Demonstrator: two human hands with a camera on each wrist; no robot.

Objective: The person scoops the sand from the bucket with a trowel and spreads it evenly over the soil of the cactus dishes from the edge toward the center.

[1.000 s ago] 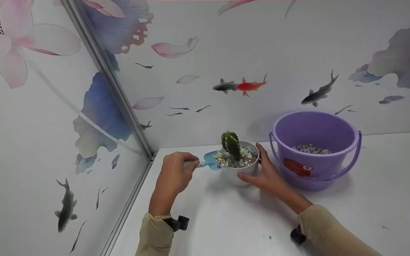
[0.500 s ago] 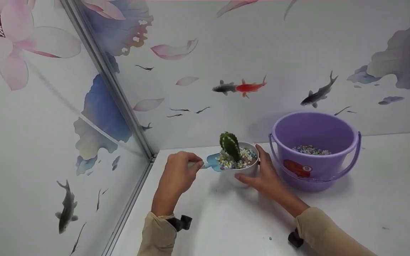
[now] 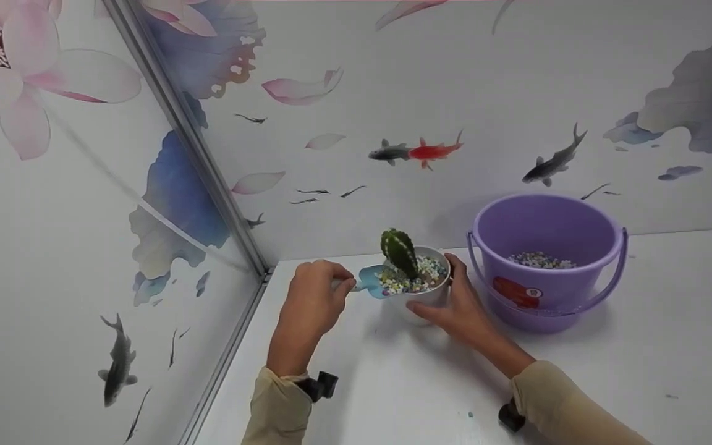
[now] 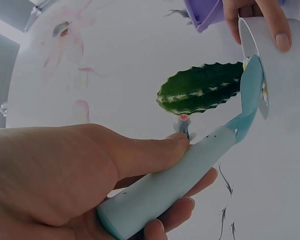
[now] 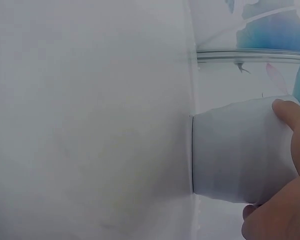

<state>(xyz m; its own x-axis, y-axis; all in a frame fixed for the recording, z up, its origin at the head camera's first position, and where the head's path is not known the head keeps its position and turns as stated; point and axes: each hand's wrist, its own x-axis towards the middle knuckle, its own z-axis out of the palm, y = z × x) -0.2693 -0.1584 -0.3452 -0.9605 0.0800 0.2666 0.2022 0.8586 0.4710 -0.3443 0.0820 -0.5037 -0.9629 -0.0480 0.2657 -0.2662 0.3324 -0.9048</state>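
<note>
A white pot [image 3: 421, 298] stands on the white table, holding a green cactus [image 3: 399, 251] and coloured pebbles [image 3: 415, 278]. My left hand [image 3: 313, 303] grips the handle of a light blue scoop [image 3: 365, 280], whose blade rests at the pot's left rim. In the left wrist view the scoop [image 4: 200, 165] runs from my fingers up to the pot [image 4: 285, 70], beside the cactus [image 4: 200, 92]. My right hand [image 3: 458, 303] wraps around the pot's right side. The right wrist view shows the pot [image 5: 240, 150] with my thumb [image 5: 292, 117] on it.
A purple bucket [image 3: 547, 259] with coloured pebbles [image 3: 538, 259] in its bottom stands just right of the pot. Walls with fish and flower prints close in behind and at the left, meeting at a metal corner strip [image 3: 207, 167]. A few stray pebbles [image 3: 470, 414] lie on the table [image 3: 640, 358].
The head view has shifted slightly. My left hand and the scoop have edged a little up and right along the pot's rim. The right hand stays on the pot.
</note>
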